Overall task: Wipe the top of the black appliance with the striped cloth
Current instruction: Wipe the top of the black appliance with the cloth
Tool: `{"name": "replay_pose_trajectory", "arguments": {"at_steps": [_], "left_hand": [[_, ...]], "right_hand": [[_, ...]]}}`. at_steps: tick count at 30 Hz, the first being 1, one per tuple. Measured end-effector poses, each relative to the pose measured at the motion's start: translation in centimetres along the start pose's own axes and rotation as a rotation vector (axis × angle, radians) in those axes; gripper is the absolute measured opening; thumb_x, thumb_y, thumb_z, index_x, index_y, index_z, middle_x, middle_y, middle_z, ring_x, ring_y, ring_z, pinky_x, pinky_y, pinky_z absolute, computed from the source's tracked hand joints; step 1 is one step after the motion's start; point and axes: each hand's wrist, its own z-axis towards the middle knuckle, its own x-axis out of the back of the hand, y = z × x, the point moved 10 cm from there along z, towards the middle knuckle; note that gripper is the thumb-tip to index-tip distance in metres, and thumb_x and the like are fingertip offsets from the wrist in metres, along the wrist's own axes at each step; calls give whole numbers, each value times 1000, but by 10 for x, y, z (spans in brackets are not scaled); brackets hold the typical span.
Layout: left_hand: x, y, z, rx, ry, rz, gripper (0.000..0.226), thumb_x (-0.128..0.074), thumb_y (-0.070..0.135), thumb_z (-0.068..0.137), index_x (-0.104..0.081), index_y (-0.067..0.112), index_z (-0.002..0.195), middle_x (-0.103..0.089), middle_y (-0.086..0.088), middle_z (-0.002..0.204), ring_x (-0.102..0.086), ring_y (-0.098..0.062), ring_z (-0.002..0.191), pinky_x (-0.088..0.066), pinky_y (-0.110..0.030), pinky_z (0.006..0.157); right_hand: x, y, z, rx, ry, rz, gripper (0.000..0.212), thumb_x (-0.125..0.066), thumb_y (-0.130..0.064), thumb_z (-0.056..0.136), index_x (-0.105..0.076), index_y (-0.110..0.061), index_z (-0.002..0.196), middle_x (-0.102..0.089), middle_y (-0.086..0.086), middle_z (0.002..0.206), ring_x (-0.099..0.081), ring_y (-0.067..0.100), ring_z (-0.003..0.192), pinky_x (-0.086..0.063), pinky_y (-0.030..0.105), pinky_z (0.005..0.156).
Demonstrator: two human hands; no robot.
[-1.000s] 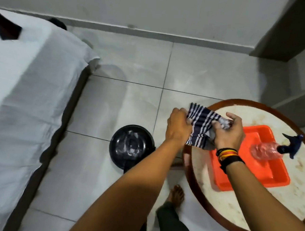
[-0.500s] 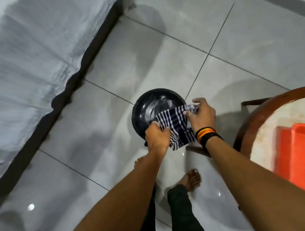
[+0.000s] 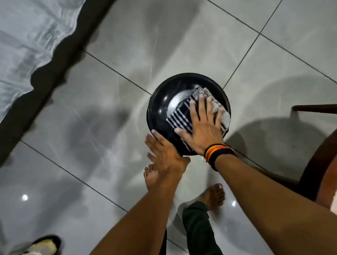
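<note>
The round black appliance stands on the grey tiled floor, its glossy top facing me. The folded navy-and-white striped cloth lies flat on the right half of that top. My right hand, with banded bracelets at the wrist, presses down on the cloth with fingers spread. My left hand rests against the appliance's near rim, fingers apart, holding nothing. The right palm hides part of the cloth.
A bed with a white sheet and dark base runs along the left. The wooden rim of a round table is at the right edge. My bare feet stand just below the appliance. A shoe lies at bottom left.
Both hands held the cloth up over the appliance before. Now the cloth lies flat on the top under my right palm, and my left hand has let go and moved to the rim.
</note>
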Motion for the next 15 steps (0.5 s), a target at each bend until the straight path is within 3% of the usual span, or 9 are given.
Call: {"name": "replay_pose_trajectory", "arguments": {"at_steps": [3,5,8,11,15], "left_hand": [[-8,1,23,10,-1,-32,155,-94,26,70,35,14,156,15,-30,169,-36,-49,148,-43,-56,115],[-8,0,29,8,17,-75,153,-92,20,73,38,22,154,-11,-31,166,-59,-47,125,-55,-56,99],[-9,-2,28,22,50,-105,142,-85,26,83,37,24,155,-42,-28,144,-61,-43,115,-56,-56,94],[-10,-4,29,50,93,-91,133,-78,34,89,37,22,155,-47,-27,139,-61,-44,116,-56,-57,95],[-11,-7,30,54,66,-61,138,-81,21,85,37,23,155,-49,-24,136,-60,-43,118,-54,-58,97]], "right_hand": [[-16,2,5,-15,23,-69,94,-27,-75,92,-1,-16,161,11,17,168,13,38,155,5,71,119],[-20,2,5,-14,55,-98,89,-24,-72,95,-2,-17,161,7,19,169,9,39,155,3,71,118],[-24,-2,5,14,77,-154,78,-21,-64,99,-4,-20,161,2,19,169,3,40,155,-2,74,117],[-29,-28,11,173,75,-216,71,-21,-60,101,-5,-24,161,-1,15,170,0,37,156,-3,74,116],[-14,-50,49,353,71,-232,63,-21,-56,104,-8,-31,161,-2,9,171,-1,32,157,0,71,119]]}}
